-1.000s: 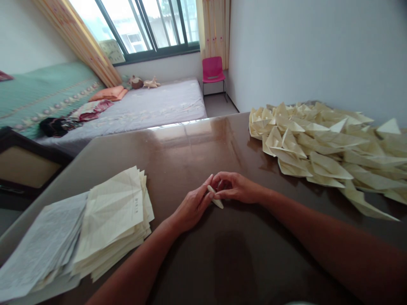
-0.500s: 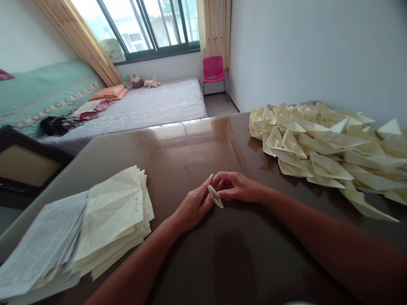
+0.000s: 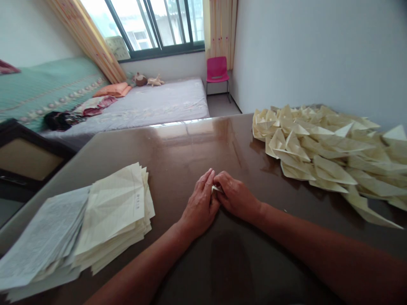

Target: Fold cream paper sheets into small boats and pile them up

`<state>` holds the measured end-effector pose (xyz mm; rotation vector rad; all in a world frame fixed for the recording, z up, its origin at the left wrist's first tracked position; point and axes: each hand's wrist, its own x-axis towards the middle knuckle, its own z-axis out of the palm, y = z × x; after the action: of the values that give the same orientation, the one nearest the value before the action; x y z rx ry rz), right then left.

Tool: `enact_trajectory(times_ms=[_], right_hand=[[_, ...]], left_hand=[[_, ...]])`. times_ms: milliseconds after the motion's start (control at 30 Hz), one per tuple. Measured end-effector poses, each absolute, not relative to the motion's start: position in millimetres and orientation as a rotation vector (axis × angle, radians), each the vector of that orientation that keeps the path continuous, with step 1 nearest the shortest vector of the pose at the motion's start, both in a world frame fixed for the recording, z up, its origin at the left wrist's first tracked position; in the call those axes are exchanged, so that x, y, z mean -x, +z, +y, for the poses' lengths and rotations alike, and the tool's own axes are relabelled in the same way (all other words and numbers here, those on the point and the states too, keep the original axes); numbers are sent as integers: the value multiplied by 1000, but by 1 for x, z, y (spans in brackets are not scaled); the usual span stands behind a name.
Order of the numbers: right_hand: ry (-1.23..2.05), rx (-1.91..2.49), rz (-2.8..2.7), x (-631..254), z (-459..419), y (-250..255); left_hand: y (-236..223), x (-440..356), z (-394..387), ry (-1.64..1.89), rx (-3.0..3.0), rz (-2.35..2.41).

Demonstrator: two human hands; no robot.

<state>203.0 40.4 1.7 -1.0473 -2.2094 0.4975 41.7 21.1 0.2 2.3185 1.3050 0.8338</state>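
Observation:
My left hand (image 3: 202, 204) and my right hand (image 3: 235, 195) meet over the middle of the brown table (image 3: 187, 152). Between their fingers they grip a small piece of folded paper (image 3: 216, 189), cream in colour. Only a little of it shows; the fingers cover the rest. Both hands are closed on it, the left from the left side and the right from the other. Left of my hands lies a stack of creased cream paper sheets (image 3: 111, 212). To the right is a big heap of folded paper boats (image 3: 321, 144).
Grey printed sheets (image 3: 44, 237) lie beside the cream stack at the table's left edge. Past the table are a bed (image 3: 171, 99), a pink chair (image 3: 217, 70) and a window. A dark wooden chair (image 3: 28, 152) stands at the left, and a white wall runs along the right.
My hands have closed in more tightly around the folded paper, which is now mostly covered. The right hand has turned over it with knuckles up. The view has shifted slightly.

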Motion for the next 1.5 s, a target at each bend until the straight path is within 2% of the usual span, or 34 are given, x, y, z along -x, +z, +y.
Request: enact_trajectory(times_ms=[133, 400, 567, 733, 900, 1300, 1500], right_hand=[[470, 1016, -2186, -203, 40, 1], [649, 1040, -2072, -204, 45, -6], [633, 1036, -2122, -209, 51, -7], [588, 1064, -2262, -217, 56, -5], [551, 913, -2401, -224, 59, 0], [341, 692, -2642, -238, 66, 5], [391, 651, -2665, -237, 63, 13]], left_hand=[[3, -40, 24, 871, -2269, 1447], [-6, -37, 35, 921, -2078, 1373], [-9, -33, 42, 938, -2041, 1456], [-5, -26, 43, 793, -2213, 1380], [4, -14, 41, 663, -2405, 1232], [32, -7, 34, 60, -2790, 1209], [35, -8, 33, 79, -2737, 1187]])
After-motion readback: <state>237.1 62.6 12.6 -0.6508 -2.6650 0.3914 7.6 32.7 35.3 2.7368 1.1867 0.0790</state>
